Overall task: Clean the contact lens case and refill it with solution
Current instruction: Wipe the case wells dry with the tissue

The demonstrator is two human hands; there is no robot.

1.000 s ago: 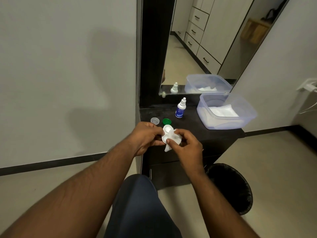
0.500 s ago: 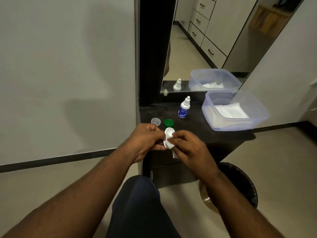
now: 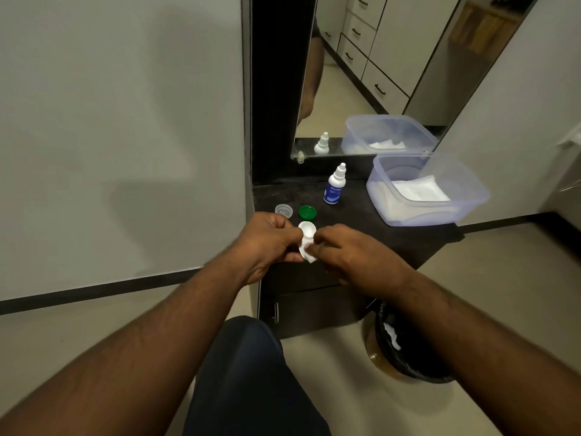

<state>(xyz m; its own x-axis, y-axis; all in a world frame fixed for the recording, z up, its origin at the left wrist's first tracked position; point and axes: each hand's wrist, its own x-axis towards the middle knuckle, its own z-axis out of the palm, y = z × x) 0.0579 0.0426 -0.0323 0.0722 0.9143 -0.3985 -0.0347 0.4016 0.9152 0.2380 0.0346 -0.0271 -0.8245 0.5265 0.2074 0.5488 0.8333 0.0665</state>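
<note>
My left hand pinches the white contact lens case above the front of the dark counter. One empty round well of the case faces up. My right hand presses a small white tissue against the case's lower end. A clear cap and a green cap lie on the counter just behind my hands. The white solution bottle with a blue label stands upright farther back.
A clear plastic tub holding white tissues sits at the counter's right. A mirror rises behind it. A black-lined bin with a crumpled tissue stands on the floor under the right side. My knee is below.
Most of the tissue has been gathered into my right hand, which now covers the case's lower end. The view has tilted down a little.
</note>
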